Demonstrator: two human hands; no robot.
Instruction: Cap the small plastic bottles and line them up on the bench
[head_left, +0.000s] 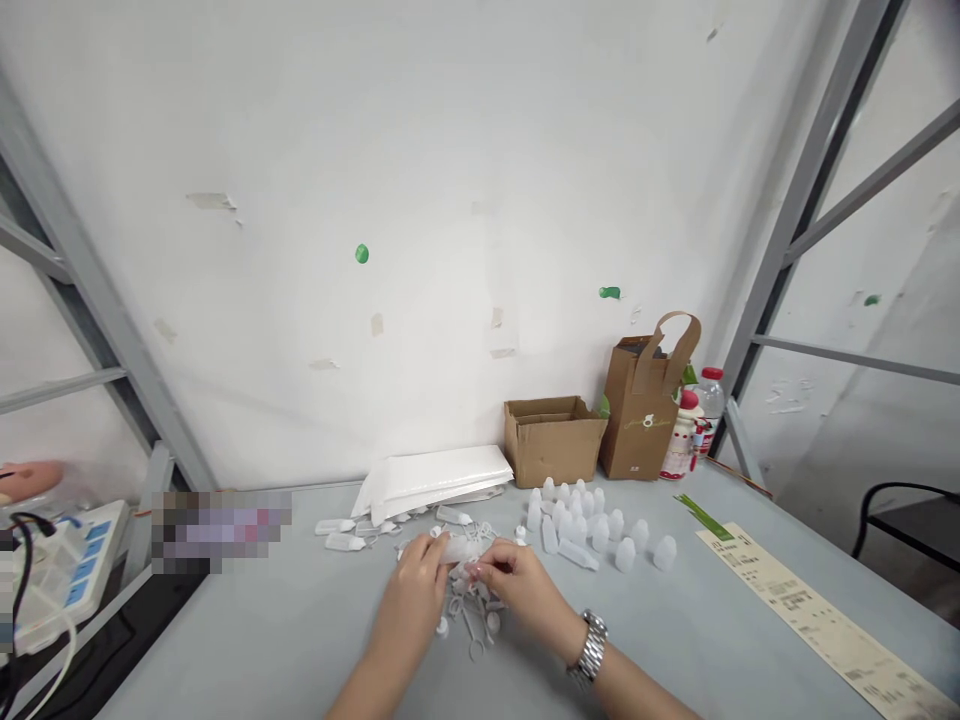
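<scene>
Near the middle of the grey table, my left hand [417, 585] is closed around a translucent white plastic bottle [459, 549]. My right hand [517, 580] meets it from the right, thumb and fingers pinched together close to the bottle's end; what they hold is too small to make out. Under and in front of both hands lies a pile of small white plastic parts [472, 620], some with rings. Several translucent bottles [577, 530] stand to the right of my hands, with one lying on its side [578, 556]. More small bottles [345, 542] lie at the left.
White envelopes [442, 480] lie by the wall. An open cardboard box [555, 450], a brown paper bag [637, 440] and drink bottles [709, 400] stand at the back right. A long printed paper strip [810, 610] lies right. A power strip [94, 570] is far left.
</scene>
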